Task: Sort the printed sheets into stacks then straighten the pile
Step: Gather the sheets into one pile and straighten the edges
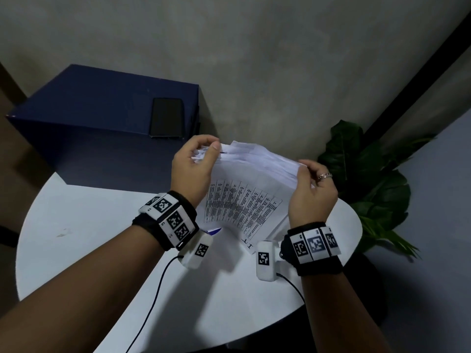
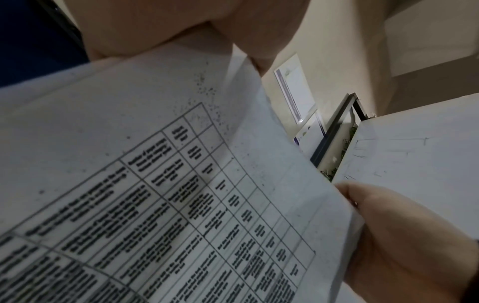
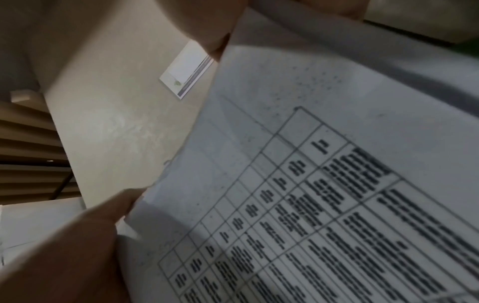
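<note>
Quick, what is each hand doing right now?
Left hand: holding the far left corner of the paper stack, thumb and fingers pinching it.
Right hand: holding the stack's right edge.

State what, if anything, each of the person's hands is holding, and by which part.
Both hands hold one sheaf of white printed paper sheets: the left hand pinches its top left corner, the right hand grips its upper right edge.
</note>
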A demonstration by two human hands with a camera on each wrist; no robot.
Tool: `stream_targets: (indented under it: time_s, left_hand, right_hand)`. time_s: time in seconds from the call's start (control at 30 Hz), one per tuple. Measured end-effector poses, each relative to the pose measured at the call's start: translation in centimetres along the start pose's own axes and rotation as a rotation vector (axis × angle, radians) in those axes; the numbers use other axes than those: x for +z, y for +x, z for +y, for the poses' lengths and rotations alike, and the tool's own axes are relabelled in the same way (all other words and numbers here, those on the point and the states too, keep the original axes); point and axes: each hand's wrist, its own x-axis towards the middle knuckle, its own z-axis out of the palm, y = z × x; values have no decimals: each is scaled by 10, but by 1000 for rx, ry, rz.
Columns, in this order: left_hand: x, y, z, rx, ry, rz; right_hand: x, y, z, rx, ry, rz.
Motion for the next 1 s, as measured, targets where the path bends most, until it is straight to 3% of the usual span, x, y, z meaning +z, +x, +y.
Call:
stream_targets:
  time_s: [0.13,0.2,0.37,0.43,0.57,0.7,0.8,0.93,1.0]
  left_hand:
    - [-5,5,1,55,50,-62]
    - [-9,9,3,115,109,-135]
    - [-9,25,15,214,293,-281]
    - [-7,27,17,177,281,-258]
    - [-4,25,10,77,203,-54]
    - [-4,21,8,66,183,-60]
    - [-6,21,9,91,200,-33]
    - [-7,21,7,44,82,37]
    - [-13,19,3,55,3,-25]
  right_hand:
    - [-11,-5,13,57,184,-189]
    - [-14,-7,20,90,169,-260]
    - [-13,-14,28,140,120,-227]
    - [-10,-15,29,123,113,-217]
    - [-5,-11,25,48,161,-274]
    - [-5,-6,21,-244,-56,-364]
    - [-4,-3,22,-371,-146,-321]
    - [-1,-7,23,-255,-93,-280]
    - [-1,-8,24,-118,-22,-262]
